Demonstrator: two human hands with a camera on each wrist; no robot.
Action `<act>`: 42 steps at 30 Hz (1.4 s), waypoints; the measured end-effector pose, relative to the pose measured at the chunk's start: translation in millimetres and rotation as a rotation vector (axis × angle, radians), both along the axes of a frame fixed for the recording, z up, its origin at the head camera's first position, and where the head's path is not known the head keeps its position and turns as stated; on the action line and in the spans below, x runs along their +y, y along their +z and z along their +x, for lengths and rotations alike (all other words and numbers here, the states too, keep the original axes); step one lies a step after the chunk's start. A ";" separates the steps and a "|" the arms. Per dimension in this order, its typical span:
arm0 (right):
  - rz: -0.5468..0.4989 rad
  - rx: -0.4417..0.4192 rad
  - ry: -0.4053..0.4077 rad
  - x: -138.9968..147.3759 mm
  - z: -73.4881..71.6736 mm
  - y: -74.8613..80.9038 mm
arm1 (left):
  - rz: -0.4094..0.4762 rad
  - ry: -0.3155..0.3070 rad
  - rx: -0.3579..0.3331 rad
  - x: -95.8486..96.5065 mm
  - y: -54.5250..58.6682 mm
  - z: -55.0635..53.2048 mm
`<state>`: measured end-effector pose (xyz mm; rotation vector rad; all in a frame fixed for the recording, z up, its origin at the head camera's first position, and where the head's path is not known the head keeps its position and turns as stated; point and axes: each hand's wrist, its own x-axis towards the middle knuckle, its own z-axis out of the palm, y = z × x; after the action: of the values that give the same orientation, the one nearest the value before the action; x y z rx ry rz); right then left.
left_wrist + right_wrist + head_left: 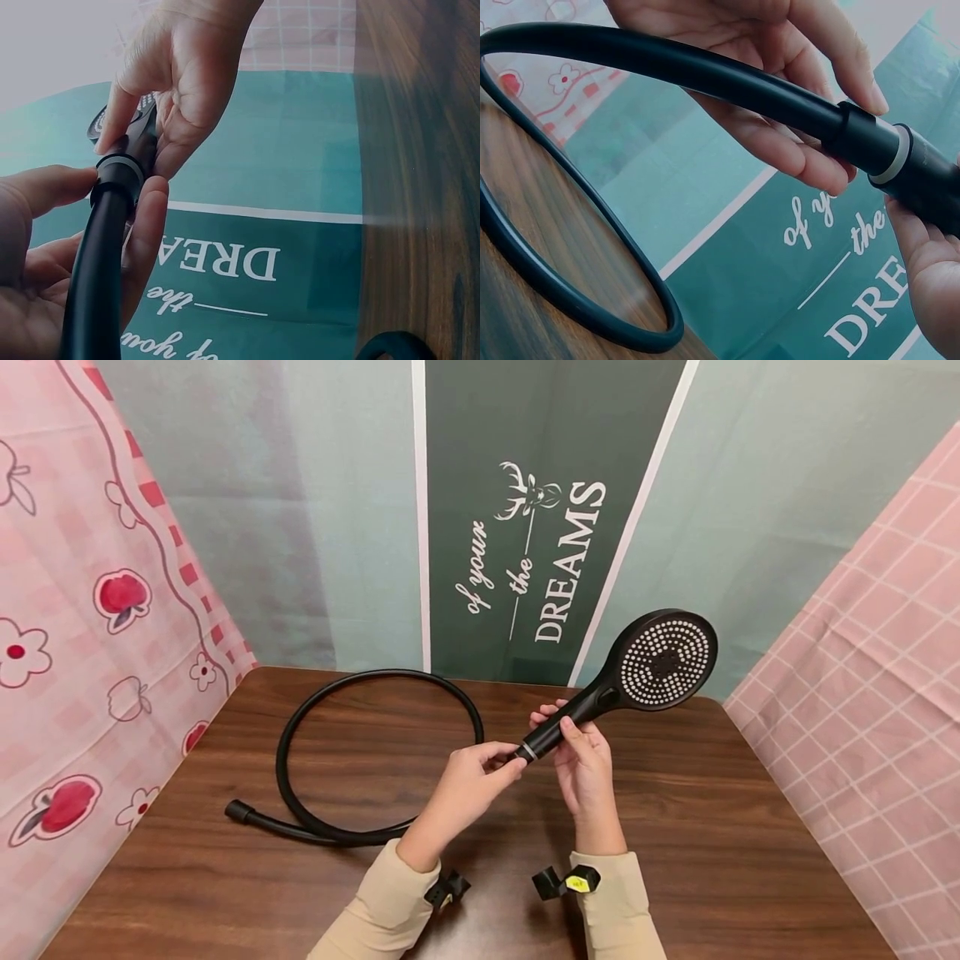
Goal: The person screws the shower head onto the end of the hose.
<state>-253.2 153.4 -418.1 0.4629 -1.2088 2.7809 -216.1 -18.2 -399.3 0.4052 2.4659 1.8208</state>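
A black shower head (663,662) with pale nozzles is held tilted above the table, its round face up to the right. My right hand (585,764) grips its handle (551,735), thumb on top and fingers behind. At the handle's lower end, my left hand (472,781) pinches the hose's end collar (859,139) between thumb and fingers. A light ring (892,156) shows between collar and handle in the right wrist view. From the collar the black hose (94,285) runs down past the left palm and loops over the table.
The hose's free end (240,812) lies at the left of the brown wooden table (675,860). Behind the table hangs a green cloth (345,527) with white lettering. Pink patterned cloths (67,693) stand at both sides. A small black camera is strapped at each wrist.
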 end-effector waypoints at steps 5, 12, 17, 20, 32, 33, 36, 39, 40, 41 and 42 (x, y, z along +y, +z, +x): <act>-0.001 0.002 -0.001 0.1 -0.7 1.1 | -0.008 -0.014 -0.009 -0.5 0.9 -0.3; 0.002 -0.002 0.000 -0.3 -0.7 1.5 | -0.004 -0.014 -0.001 0.0 1.6 -1.0; 0.002 -0.005 -0.007 0.0 -1.0 1.3 | -0.009 -0.013 0.001 0.5 3.2 -0.5; 0.000 -0.003 -0.005 -0.2 -1.5 1.0 | -0.011 -0.009 0.003 0.4 3.7 -0.2; -0.013 0.023 0.008 -1.2 -1.8 -0.9 | 0.014 -0.007 -0.001 0.0 -1.1 -0.7; -0.013 0.023 0.007 -1.1 -1.5 -0.8 | 0.012 -0.005 0.002 0.1 -1.2 -0.7; -0.019 0.025 0.007 -0.8 -0.8 -0.8 | 0.007 -0.003 0.006 0.5 -0.8 -0.4; -0.021 0.026 0.008 -0.6 -0.3 -0.9 | -0.007 0.007 0.014 0.6 -0.3 -0.3; -0.019 0.027 0.008 -0.5 -0.2 -0.9 | -0.011 0.011 0.017 0.7 -0.2 -0.3; -0.015 0.028 0.008 -0.6 -0.1 -0.8 | -0.016 0.016 0.021 0.7 -0.1 -0.4; -0.011 0.029 0.007 -0.7 0.0 -0.7 | -0.020 0.022 0.024 0.7 0.0 -0.5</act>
<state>-253.2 152.7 -418.8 0.5057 -1.1876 2.7755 -216.6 -17.5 -399.3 0.4030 2.5117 1.8082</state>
